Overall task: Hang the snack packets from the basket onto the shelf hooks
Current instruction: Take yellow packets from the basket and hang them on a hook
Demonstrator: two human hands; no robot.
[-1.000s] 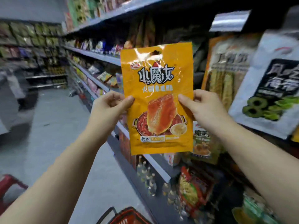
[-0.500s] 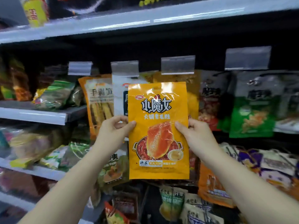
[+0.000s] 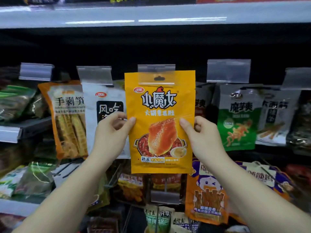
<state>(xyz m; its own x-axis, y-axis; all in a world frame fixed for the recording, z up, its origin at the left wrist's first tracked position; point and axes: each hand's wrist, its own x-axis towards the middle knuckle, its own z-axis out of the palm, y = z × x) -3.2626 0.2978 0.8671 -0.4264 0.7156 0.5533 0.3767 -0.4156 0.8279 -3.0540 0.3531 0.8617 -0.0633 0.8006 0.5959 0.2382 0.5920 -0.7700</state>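
I hold an orange snack packet upright in front of the shelf. My left hand pinches its left edge and my right hand pinches its right edge, thumbs on the front. The packet's hang hole sits near its top, level with the clear price tag holder of the middle hook. The top of the packet lies behind that clear tag. The hook itself is hidden. The basket is out of view.
Other packets hang on neighbouring hooks: a white one and an orange bamboo-shoot one to the left, a green-and-grey one to the right. More packets hang on the row below. A grey shelf edge runs overhead.
The view swung from the aisle to face the shelf. Both hands raised the orange packet until its top reached the middle hook's tag holder.
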